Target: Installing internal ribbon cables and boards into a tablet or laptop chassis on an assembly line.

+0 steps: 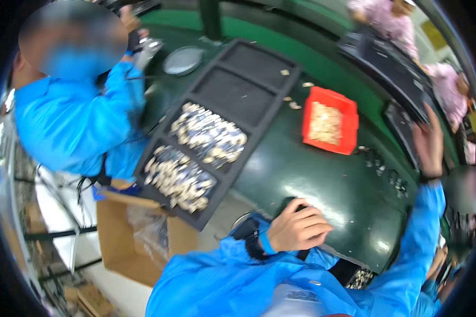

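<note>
My left hand (300, 228) is over the near edge of the green table (269, 174), fingers curled. A small dark thing shows by its thumb, too hidden to name. My right hand (428, 142) reaches far out to the right, blurred, with its fingers stretched along the end of a black tray (388, 68); whether it touches or grips the tray is hard to see. Ahead stands a red bin (349, 124) heaped with small pale pieces. Left of it lies a long black compartment tray (225, 182), with small pale-and-dark parts in its two nearer compartments.
At the left a co-worker in a blue jacket (74, 121) sits by the table. An open cardboard box (116, 238) with clear plastic is below the long tray. Small black parts (375, 161) lie right of the bin. People in pink (391, 24) are beyond the black tray.
</note>
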Demonstrator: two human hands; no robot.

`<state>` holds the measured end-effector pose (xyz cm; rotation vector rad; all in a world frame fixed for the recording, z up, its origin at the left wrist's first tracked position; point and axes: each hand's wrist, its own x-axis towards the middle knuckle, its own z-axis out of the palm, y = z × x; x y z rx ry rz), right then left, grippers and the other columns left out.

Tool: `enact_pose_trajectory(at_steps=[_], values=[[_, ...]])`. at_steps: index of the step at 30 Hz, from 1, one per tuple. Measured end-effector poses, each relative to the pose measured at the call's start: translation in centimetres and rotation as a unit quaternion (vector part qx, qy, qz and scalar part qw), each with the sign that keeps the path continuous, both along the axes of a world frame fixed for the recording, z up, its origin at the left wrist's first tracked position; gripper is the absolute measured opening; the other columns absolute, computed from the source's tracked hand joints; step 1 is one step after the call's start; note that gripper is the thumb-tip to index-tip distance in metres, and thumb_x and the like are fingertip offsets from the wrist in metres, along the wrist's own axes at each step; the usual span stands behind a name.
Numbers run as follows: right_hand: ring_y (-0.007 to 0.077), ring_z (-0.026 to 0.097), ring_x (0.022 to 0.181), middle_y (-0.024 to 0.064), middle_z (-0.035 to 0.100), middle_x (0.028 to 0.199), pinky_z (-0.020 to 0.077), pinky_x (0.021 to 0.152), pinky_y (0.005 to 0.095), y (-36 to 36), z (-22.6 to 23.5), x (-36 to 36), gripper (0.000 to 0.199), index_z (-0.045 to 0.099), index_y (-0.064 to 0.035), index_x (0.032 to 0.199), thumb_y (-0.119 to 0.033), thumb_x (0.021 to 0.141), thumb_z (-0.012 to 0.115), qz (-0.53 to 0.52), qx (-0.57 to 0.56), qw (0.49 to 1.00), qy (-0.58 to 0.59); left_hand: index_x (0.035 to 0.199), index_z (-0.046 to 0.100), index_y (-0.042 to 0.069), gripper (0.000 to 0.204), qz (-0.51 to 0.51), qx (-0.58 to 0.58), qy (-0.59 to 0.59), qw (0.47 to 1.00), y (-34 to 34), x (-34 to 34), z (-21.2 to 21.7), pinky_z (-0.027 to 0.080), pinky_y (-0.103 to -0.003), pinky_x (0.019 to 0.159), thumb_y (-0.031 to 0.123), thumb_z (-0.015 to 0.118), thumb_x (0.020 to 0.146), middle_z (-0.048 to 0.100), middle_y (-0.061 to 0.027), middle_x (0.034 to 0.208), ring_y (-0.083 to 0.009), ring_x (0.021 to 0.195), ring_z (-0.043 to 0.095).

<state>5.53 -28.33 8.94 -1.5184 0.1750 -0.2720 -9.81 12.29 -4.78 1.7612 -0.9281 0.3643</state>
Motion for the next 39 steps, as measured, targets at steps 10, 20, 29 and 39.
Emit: enact_pose_trajectory(at_steps=[10,20,29,39], values=[[0.0135,0.06,0.057,0.0032,0.062,0.096,0.0439,0.035,0.0265,-1.7,-14.8,-39.7,0.057,0.043,-0.0117,0.146,-0.028,0.097,0.068,-0.175,0.064,0.977,0.099,0.089,0.079,0.007,0.012,0.124,0.01,0.008,0.992,9.6,0.1,8.7,0.047,-0.033,0.064,0.004,0.077,0.077,0.074,-0.0041,0.076,-0.0174,0.061,0.066],[0.0128,0.064,0.065,0.0092,0.066,0.098,0.0507,0.044,0.0271,11.5,-13.1,-35.3,0.052,0.043,0.0048,0.142,-0.014,0.099,0.066,-0.029,0.148,0.976,0.158,0.104,0.077,0.007,0.027,0.421,0.278,0.012,0.863,19.3,11.5,4.4,0.052,-0.04,0.071,0.027,0.079,0.086,0.074,-0.0099,0.095,-0.0292,0.078,0.069],[0.0091,0.065,0.089,0.0101,0.067,0.124,0.0545,0.066,0.0214,12.6,-13.7,-33.6,0.054,0.043,0.006,0.151,-0.015,0.104,0.062,-0.133,-0.016,0.976,0.171,0.093,0.079,0.008,0.021,0.378,0.272,0.104,0.879,20.1,14.5,5.5,0.055,-0.037,0.067,0.025,0.082,0.082,0.075,-0.011,0.086,-0.026,0.07,0.072],[0.0204,0.069,0.097,0.0204,0.069,0.118,0.0528,0.078,0.0288,14.9,-11.0,-34.0,0.024,0.065,0.0082,0.121,0.002,0.099,0.058,-0.161,-0.158,0.974,-0.01,0.112,0.073,-0.005,0.02,0.342,0.008,0.112,0.933,14.5,9.6,11.1,0.053,-0.021,0.073,0.005,0.075,0.095,0.074,-0.0057,0.096,-0.0087,0.086,0.069]])
